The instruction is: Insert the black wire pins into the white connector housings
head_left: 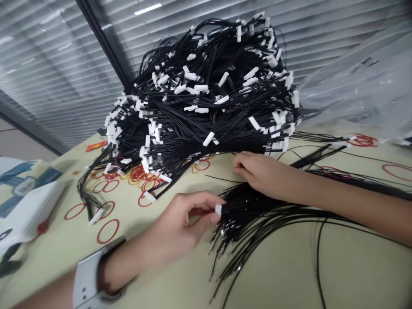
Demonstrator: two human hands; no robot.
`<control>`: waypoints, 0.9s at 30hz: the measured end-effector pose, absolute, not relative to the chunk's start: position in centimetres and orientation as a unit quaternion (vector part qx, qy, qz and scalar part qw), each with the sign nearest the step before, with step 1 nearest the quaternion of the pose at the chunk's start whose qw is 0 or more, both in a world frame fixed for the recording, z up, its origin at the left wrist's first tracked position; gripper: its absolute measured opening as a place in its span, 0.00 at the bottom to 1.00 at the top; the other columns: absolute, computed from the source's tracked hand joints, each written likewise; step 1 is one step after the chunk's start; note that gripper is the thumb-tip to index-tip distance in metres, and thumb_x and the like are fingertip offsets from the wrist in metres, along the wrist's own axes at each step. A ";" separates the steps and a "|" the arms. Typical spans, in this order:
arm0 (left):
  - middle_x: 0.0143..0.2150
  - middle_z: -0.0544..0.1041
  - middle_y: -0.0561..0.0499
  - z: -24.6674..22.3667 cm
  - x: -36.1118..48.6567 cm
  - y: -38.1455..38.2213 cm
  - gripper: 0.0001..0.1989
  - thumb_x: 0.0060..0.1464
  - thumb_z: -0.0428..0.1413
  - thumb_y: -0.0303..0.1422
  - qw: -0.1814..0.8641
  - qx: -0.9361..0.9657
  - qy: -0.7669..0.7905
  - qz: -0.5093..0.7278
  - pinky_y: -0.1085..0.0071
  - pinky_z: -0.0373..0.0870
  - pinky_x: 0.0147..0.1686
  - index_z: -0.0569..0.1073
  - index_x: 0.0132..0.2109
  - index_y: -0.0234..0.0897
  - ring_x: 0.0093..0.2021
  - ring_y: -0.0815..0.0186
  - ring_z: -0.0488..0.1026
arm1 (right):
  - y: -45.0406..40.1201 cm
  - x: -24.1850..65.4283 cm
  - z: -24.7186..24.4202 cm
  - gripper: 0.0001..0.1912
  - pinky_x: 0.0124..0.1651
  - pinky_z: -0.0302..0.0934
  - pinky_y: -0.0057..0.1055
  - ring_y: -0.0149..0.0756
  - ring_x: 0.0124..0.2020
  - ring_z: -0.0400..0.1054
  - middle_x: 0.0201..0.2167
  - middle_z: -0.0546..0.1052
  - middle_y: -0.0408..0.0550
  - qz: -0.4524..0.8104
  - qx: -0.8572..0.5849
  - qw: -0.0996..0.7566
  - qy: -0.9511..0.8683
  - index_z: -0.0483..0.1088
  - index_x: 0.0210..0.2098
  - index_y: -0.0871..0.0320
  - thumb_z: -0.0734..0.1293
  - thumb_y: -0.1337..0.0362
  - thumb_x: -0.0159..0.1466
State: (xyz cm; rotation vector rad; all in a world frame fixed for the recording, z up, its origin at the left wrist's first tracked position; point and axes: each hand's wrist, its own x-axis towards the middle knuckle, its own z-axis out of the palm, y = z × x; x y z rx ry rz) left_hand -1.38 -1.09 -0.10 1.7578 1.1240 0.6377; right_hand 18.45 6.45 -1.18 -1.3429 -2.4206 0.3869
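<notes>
My left hand (186, 219), with a watch band on the wrist, pinches a small white connector (218, 209) between thumb and fingers. Just right of it lies a bundle of loose black wires (273, 211) with bare metal tips, fanned out over the table. My right hand (249, 167) is closed above the bundle, its fingers curled together near a thin black wire (222, 178); what it holds, if anything, is too small to tell. Behind both hands rises a large pile of black cables (212, 116) with white connectors at their ends.
Red and yellow rubber bands (141, 174) are scattered on the pale green table (154, 281). At the left edge lie a white object (30, 214) and a blue-and-white package (24, 184). Clear plastic bags (360, 86) stand at the back right, and window blinds lie behind.
</notes>
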 end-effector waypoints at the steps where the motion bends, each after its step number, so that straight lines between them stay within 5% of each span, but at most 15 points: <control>1: 0.29 0.71 0.53 -0.1 -1.3 -1.0 0.06 0.53 0.52 0.26 0.466 0.710 0.457 0.264 0.79 0.64 0.27 0.70 0.39 0.33 0.28 0.72 0.66 | 6.5 18.4 -1.1 0.07 0.35 0.52 0.28 0.32 0.32 0.62 0.30 0.70 0.48 0.134 -0.476 0.179 -0.851 0.64 0.30 0.61 0.56 0.68 0.61; 6: 0.31 0.72 0.52 -0.2 -1.3 -1.0 0.07 0.54 0.52 0.27 0.419 0.748 0.449 0.252 0.78 0.65 0.28 0.71 0.40 0.33 0.30 0.71 0.67 | 6.7 17.9 -1.5 0.05 0.31 0.52 0.25 0.29 0.27 0.63 0.25 0.70 0.41 0.150 -0.438 0.169 -0.870 0.66 0.31 0.57 0.62 0.63 0.59; 17: 0.29 0.70 0.52 -0.1 -1.4 -1.2 0.08 0.55 0.51 0.29 0.417 0.751 0.457 0.232 0.77 0.61 0.26 0.71 0.41 0.34 0.27 0.71 0.63 | 5.9 18.7 -1.5 0.10 0.32 0.51 0.28 0.32 0.30 0.61 0.27 0.67 0.47 0.110 -0.382 0.153 -0.905 0.60 0.24 0.61 0.57 0.81 0.49; 23: 0.29 0.71 0.53 -0.1 -1.6 -0.4 0.05 0.53 0.53 0.27 0.529 0.650 0.464 0.287 0.77 0.62 0.31 0.69 0.39 0.32 0.31 0.72 0.66 | 5.5 18.9 0.7 0.04 0.27 0.54 0.25 0.26 0.25 0.60 0.25 0.67 0.41 0.135 -0.441 0.284 -0.841 0.59 0.34 0.58 0.54 0.69 0.63; 27: 0.32 0.74 0.52 0.1 -1.9 0.3 0.05 0.53 0.54 0.27 0.568 0.599 0.458 0.329 0.77 0.61 0.32 0.70 0.38 0.33 0.31 0.72 0.68 | 4.2 18.7 1.7 0.07 0.26 0.57 0.23 0.26 0.28 0.63 0.29 0.69 0.40 0.162 -0.443 0.428 -0.771 0.62 0.40 0.54 0.56 0.64 0.64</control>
